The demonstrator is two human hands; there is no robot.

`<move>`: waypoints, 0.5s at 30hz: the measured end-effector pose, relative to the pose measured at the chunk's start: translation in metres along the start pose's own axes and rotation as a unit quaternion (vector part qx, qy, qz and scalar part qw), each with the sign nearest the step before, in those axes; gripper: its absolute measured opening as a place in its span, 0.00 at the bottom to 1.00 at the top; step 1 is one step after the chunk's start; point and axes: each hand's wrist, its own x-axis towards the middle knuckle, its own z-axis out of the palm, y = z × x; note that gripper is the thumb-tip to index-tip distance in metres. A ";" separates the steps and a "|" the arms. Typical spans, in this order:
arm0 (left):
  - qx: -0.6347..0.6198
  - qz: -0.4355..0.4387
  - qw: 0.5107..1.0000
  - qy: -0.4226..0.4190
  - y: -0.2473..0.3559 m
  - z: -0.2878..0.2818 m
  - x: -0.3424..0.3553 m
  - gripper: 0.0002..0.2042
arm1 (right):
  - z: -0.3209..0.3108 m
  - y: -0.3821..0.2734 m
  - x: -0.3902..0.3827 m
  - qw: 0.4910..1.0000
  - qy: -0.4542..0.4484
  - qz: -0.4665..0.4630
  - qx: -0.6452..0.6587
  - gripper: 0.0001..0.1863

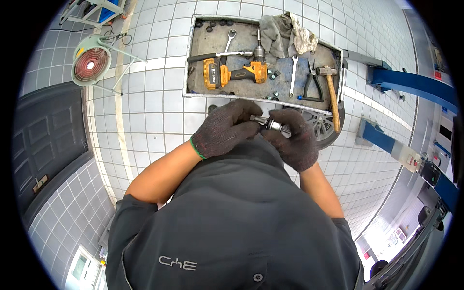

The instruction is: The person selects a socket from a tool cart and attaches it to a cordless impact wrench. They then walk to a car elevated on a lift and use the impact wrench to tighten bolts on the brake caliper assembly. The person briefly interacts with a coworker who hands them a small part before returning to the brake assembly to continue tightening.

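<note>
In front of my waist, both gloved hands hold a small shiny metal part (274, 125) with a narrow stem and a rounder body. My left hand (227, 128), in a dark knit glove with a green cuff edge, pinches the stem end. Bent around the other end are the fingers of my right hand (295, 137), in a matching glove, hiding some of the part. Just beyond my hands stands a metal tool tray (232, 98). An orange cordless power tool (237, 72) lies in it, with a long-handled ratchet (217, 56) behind.
The tray also holds a ratchet wrench (229, 41), combination wrench (293, 75), pliers (313, 87), hammer (332, 92), rags (285, 34) and several dark nuts. A wheel (331, 128) lies beside my right hand. A fan (91, 65) stands left; blue lift arms (411, 84) reach in from the right.
</note>
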 end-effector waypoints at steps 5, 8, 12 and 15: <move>0.209 0.152 0.965 -0.039 -0.024 -0.034 -0.011 0.09 | 0.017 0.001 0.006 0.992 -0.060 -0.107 -0.023 0.25; 0.080 -0.031 0.994 -0.069 -0.011 -0.039 -0.017 0.10 | 0.022 -0.008 0.012 0.985 -0.066 -0.159 -0.023 0.25; 0.368 0.326 0.865 0.097 -0.044 -0.027 -0.009 0.10 | 0.012 -0.016 0.024 0.969 -0.097 -0.213 -0.082 0.25; 0.241 0.157 0.948 0.134 -0.014 -0.007 -0.006 0.12 | 0.000 -0.008 0.037 0.953 -0.139 -0.252 -0.097 0.25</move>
